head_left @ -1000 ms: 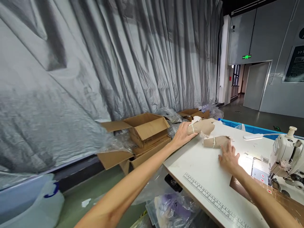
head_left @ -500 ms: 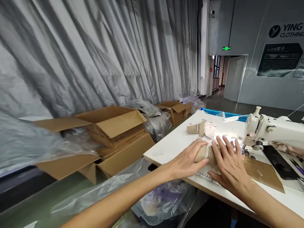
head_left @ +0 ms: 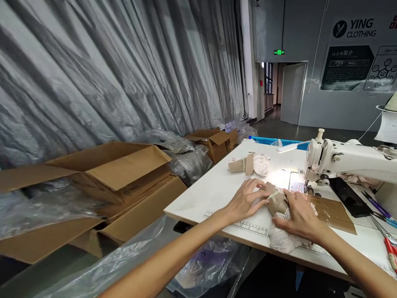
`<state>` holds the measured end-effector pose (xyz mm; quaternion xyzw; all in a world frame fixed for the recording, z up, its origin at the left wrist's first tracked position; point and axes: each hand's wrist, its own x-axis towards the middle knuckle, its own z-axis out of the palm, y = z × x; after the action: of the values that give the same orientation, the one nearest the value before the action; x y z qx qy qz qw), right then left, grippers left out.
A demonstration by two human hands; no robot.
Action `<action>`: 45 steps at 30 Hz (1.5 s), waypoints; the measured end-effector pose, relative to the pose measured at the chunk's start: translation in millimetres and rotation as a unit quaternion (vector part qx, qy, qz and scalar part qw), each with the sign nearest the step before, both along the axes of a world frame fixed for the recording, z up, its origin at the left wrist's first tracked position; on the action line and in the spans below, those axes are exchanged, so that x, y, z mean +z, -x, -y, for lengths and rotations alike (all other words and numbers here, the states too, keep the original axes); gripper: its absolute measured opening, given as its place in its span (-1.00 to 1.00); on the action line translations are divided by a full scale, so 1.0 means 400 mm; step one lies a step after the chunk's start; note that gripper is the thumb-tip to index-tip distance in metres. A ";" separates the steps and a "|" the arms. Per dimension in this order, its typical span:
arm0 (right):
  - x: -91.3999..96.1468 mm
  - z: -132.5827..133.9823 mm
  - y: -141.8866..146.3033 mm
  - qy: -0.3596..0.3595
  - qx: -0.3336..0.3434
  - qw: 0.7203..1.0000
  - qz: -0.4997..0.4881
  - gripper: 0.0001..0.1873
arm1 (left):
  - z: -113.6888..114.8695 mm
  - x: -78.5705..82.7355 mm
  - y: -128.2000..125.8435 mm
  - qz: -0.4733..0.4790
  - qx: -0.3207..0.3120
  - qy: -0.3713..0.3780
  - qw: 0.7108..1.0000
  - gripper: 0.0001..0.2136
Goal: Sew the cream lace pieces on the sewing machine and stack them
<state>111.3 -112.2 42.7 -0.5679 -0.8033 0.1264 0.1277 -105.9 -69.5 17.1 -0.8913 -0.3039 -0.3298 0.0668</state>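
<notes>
A bundle of gathered whitish trim point(head_left: 281, 240) lies at the table's front edge, partly wrapped in brown card point(head_left: 277, 204). A pale elastic band point(head_left: 274, 194) goes round the card. My left hand point(head_left: 249, 198) is at the card's left side, fingertips and thumb closed together at the band. Over the bundle's right side, my right hand point(head_left: 302, 215) presses it down, its thumb across the trim and its fingers along the card. Part of the bundle is hidden under this hand. A similar banded bundle point(head_left: 261, 165) lies farther back on the table.
The white sewing machine point(head_left: 341, 157) stands to the right, its needle area lit. A brown sheet point(head_left: 333, 213), a black phone point(head_left: 350, 196) and red-handled scissors point(head_left: 391, 250) lie nearby. Open cardboard boxes point(head_left: 130, 169) and plastic bags are left of the table point(head_left: 189, 203).
The bundle has turned, and its whitish trim now shows toward the front edge. My right hand's spread fingers have closed onto it; my left hand has moved to the band. The view has swung right.
</notes>
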 end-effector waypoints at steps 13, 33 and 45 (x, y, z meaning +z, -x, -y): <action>-0.017 -0.017 0.015 0.017 -0.067 0.996 -0.048 -0.12 | -0.002 -0.012 -0.075 0.104 0.108 0.121 0.981 -0.87; 0.031 0.023 -0.093 0.072 -0.102 0.991 -0.038 -0.36 | -0.100 0.116 0.161 0.433 0.265 0.306 0.805 -0.62; 0.080 0.023 -0.005 0.218 -0.132 0.877 -0.406 -0.17 | 0.004 0.088 0.032 0.146 0.163 0.335 0.917 -0.42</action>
<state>113.5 -121.5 74.5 -0.5810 -0.5503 0.4999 0.3313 -118.9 -71.2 52.5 -0.7418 -0.5438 -0.3196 -0.2277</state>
